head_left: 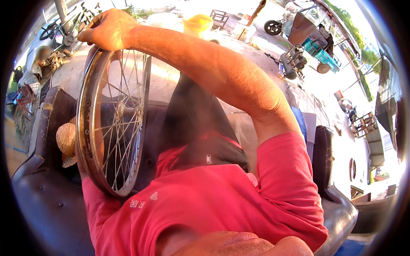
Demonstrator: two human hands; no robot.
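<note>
A bare spoked bicycle wheel (87,123) with a metal rim stands upright at my left side, its hub (126,110) facing across my lap. My right arm reaches over to the top of the wheel, where my right hand (104,30) has its fingers curled; what lies under them is hard to make out. My left hand (112,59) is largely hidden behind the rim near the top, gripping the wheel, with the forearm running down behind it. A tan, woven-looking object (66,138) rests beside the wheel on the dark padded seat (51,205) beneath me.
Across the pale ground (256,59) are a yellow container (197,24), a compressor-like machine (294,62) and a teal three-wheeled cart (318,53). Bicycles (68,38) and a person (45,57) among clutter are at the upper left. Metal frames (365,128) stand at the right.
</note>
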